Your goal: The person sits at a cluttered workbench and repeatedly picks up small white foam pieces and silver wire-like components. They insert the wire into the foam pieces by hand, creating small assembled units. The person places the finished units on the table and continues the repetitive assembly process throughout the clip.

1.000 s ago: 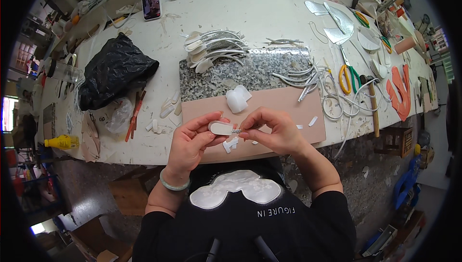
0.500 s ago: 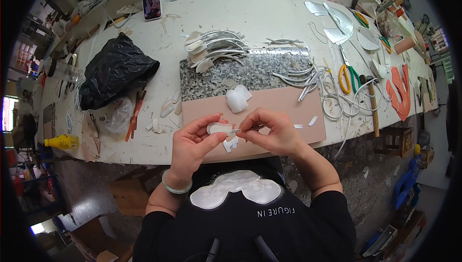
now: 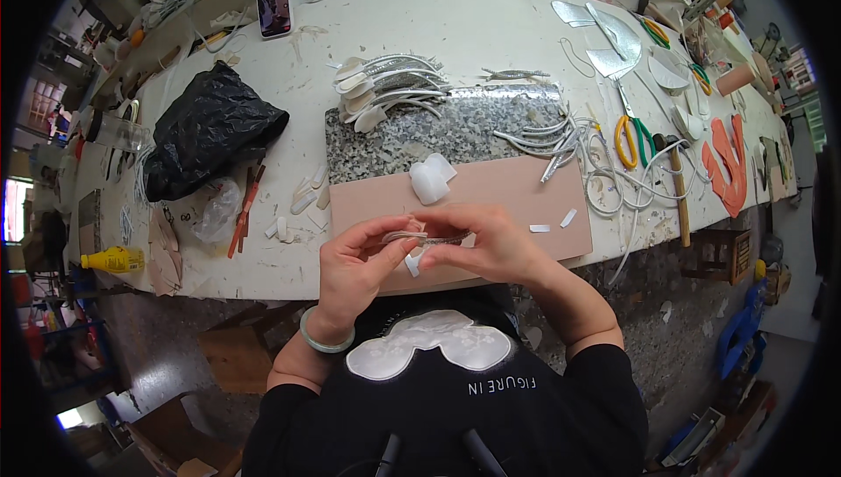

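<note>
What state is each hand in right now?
Left hand: closed, holding a pale, flat, round-ended piece.
Right hand: curled around a thin silver braided strip; firm grip cannot be told.

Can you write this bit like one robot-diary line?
left hand: pinching white piece | right hand: curled around silvery strip, grip unclear | below: pink board | beyond: granite slab

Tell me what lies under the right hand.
Below the right hand is a pinkish board, with a white scrap showing just left of it. Whatever the hand itself covers cannot be seen.

White table (image 3: 508,30) (spotted) bears black bag (image 3: 215,131) and speckled slab (image 3: 491,122).
</note>
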Motion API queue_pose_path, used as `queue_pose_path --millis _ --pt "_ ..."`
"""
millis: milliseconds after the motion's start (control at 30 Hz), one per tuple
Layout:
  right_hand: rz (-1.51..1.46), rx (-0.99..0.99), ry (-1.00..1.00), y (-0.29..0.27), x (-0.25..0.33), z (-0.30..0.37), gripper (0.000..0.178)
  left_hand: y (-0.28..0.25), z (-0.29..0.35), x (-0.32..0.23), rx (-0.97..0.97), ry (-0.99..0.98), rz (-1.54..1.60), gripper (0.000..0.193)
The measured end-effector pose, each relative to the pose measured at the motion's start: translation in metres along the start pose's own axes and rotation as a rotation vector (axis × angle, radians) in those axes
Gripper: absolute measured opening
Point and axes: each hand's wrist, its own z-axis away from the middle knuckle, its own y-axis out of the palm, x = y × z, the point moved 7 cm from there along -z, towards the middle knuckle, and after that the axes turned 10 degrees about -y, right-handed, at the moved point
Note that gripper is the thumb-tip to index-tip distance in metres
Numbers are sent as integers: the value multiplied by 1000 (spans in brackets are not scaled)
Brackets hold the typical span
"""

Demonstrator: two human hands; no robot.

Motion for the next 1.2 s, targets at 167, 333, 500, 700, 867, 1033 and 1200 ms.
queue_pose_path --millis 167,333,500,700,867,1033,1200 --pt "1 -24 10 4 -3 -5 29 -2 1 -7 -15 -4 -67 23" --pt "26 89 71 12 2 -17 20 -10 1 -12 -83 120 -261 19" --pt "153 61 -167 17 17 -37 12 -25 1 -9 -175 187 -232 27" --pt "538 -20 -378 -30 -1 -130 12 -66 -5 -37 -315 327 -66 54" --pt "646 -66 -267 -50 -43 -196 17 -103 4 -11 -420 199 -115 42" --pt "817 22 -141 -39 -60 -197 22 -115 14 7 -472 114 -147 37" --pt "917 -56 -237 -37 -65 -189 33 -117 7 4 -488 124 -169 34"
